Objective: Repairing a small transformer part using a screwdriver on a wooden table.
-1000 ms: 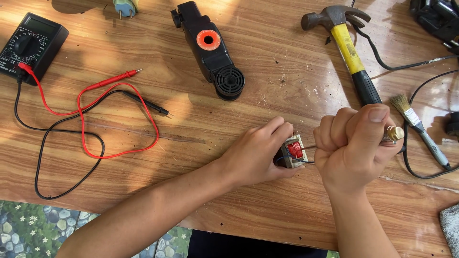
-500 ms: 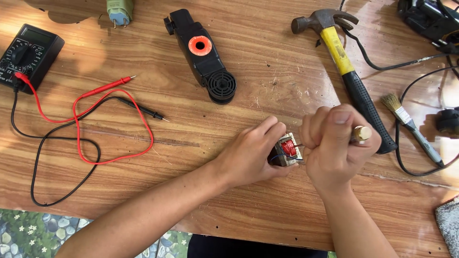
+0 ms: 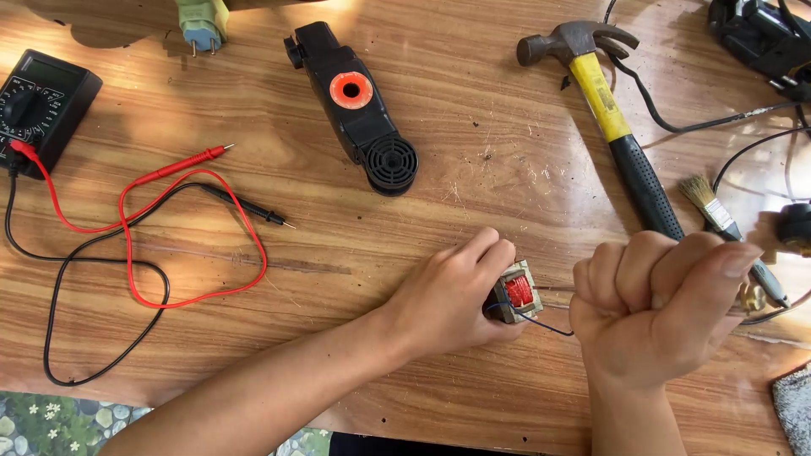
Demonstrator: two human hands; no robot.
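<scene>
Head view showed the left hand (image 3: pixel 448 295) pinching a small transformer (image 3: pixel 513 292) with a red winding against the wooden table (image 3: pixel 473 152). The right hand (image 3: pixel 655 308) was clenched in a fist just beside it, around a tool with a brass-coloured end (image 3: pixel 752 297). A hammer (image 3: pixel 610 118) and paintbrush (image 3: pixel 718 215) lay behind; a multimeter (image 3: pixel 38 105) sat far left.

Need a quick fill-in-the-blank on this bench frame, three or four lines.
1. The left hand steadies a small coil wound with ____ wire.
2. The right hand is closed in a ____.
3. The hammer has a ____ band on its handle.
4. The meter lies at the table's far ____ side.

Missing: red; fist; yellow; left
</scene>
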